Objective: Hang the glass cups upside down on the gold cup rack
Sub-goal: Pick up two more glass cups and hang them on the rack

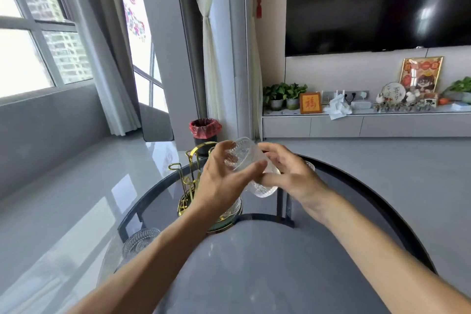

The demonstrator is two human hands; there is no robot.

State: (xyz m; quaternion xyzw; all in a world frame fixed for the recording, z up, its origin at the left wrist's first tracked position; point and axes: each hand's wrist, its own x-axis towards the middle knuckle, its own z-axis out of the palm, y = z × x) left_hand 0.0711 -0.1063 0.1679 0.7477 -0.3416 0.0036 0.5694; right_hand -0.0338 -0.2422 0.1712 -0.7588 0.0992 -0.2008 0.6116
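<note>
The gold cup rack (190, 176) stands on the round glass table (254, 262), with bare curved arms showing to the left of my hands. Above the table I hold a patterned glass cup (242, 157) tilted on its side, my left hand (224, 176) gripping it from the left and my right hand (288, 173) touching it from the right. A second clear glass cup (263, 187) shows just under my right fingers; which hand holds it I cannot tell. Another glass cup (139, 241) stands on the table at the near left. A cup (230, 208) sits low at the rack's base behind my left wrist.
A black bin with a red liner (205, 132) stands on the floor beyond the table. A low grey TV cabinet (356, 125) with plants and ornaments runs along the right wall under a large screen. Windows and curtains fill the left side.
</note>
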